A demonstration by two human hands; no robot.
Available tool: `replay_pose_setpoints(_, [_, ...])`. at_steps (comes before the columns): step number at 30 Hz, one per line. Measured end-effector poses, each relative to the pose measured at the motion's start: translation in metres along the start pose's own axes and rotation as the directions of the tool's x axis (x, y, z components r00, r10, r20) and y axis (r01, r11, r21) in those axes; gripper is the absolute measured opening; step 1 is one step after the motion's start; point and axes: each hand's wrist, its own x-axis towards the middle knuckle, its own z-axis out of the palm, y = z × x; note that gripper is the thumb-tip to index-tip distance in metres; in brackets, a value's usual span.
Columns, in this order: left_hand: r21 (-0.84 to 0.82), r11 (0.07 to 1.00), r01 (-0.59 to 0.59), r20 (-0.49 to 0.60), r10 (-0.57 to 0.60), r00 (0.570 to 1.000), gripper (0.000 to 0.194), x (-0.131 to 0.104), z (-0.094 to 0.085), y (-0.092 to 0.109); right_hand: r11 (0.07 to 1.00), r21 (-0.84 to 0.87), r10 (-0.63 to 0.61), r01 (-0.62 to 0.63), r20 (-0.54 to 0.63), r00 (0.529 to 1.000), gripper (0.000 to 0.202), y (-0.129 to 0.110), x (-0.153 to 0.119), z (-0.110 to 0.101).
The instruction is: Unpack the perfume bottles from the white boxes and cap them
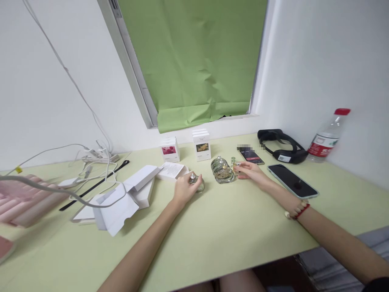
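Note:
My left hand (184,188) is closed around a small round glass bottle (199,186) with a silvery neck, low over the table. My right hand (251,172) has its fingers on a small clear glass bottle (238,172), to the right of a row of round glass bottles (221,169) standing one behind another. Its fingers partly cover that small bottle, and another little greenish bottle top (233,160) shows just behind. Two groups of small white boxes, one with a pink picture (169,150) and one with a yellow flower picture (201,146), stand behind the bottles.
Opened white cartons (121,202) and a printed sheet (172,169) lie left. Cables and a power strip (101,157) are beyond them. On the right are a lit phone (251,155), a dark phone (291,180), a black headset (282,146) and a water bottle (326,138).

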Motion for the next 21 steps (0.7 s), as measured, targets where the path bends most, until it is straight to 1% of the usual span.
replay_pose_setpoints(1, [0.001,1.000,-0.003,-0.002,0.003,1.000,0.033,0.000,0.000,0.000,0.999,-0.020,-0.039,0.038,-0.040,0.998,0.027,-0.001,0.000,-0.002])
replay_pose_setpoints(3, [0.006,1.000,-0.009,-0.003,0.009,1.000,0.033,0.000,0.001,-0.001,0.986,-0.125,-0.124,0.107,-0.137,0.983,0.031,-0.003,0.003,-0.007])
replay_pose_setpoints(5, [0.013,1.000,-0.008,-0.002,0.008,1.000,0.033,0.000,0.001,-0.001,0.941,-0.294,-0.235,0.167,-0.215,0.948,0.036,-0.002,0.007,-0.015])
replay_pose_setpoints(6, [0.017,1.000,-0.005,0.000,0.005,1.000,0.033,0.000,0.001,-0.001,0.904,-0.381,-0.296,0.195,-0.228,0.927,0.037,0.000,0.010,-0.019])
replay_pose_setpoints(8, [0.020,1.000,-0.001,0.005,0.001,1.000,0.034,0.000,0.001,-0.001,0.817,-0.522,-0.395,0.245,-0.196,0.897,0.037,0.004,0.014,-0.025])
replay_pose_setpoints(9, [0.020,1.000,0.001,0.009,-0.001,1.000,0.034,0.000,0.000,-0.001,0.776,-0.574,-0.423,0.262,-0.164,0.891,0.035,0.006,0.015,-0.027])
replay_pose_setpoints(12, [0.018,1.000,0.008,0.022,-0.008,1.000,0.035,0.001,0.000,0.000,0.691,-0.677,-0.417,0.253,-0.087,0.905,0.028,0.012,0.016,-0.028])
replay_pose_setpoints(14, [0.016,1.000,0.008,0.027,-0.009,1.000,0.035,0.000,-0.001,0.000,0.671,-0.702,-0.396,0.237,-0.070,0.915,0.024,0.014,0.015,-0.027])
replay_pose_setpoints(18, [0.017,1.000,0.003,0.022,-0.004,1.000,0.035,0.000,-0.001,0.001,0.714,-0.648,-0.390,0.265,-0.053,0.919,0.030,0.011,0.012,-0.022])
replay_pose_setpoints(20, [0.019,1.000,0.005,0.019,-0.006,1.000,0.035,0.000,-0.001,0.000,0.694,-0.653,-0.440,0.304,-0.050,0.897,0.027,0.008,0.010,-0.020])
replay_pose_setpoints(21, [0.019,1.000,0.005,0.018,-0.005,1.000,0.035,0.000,-0.001,0.000,0.660,-0.677,-0.478,0.325,-0.044,0.877,0.022,0.006,0.009,-0.019])
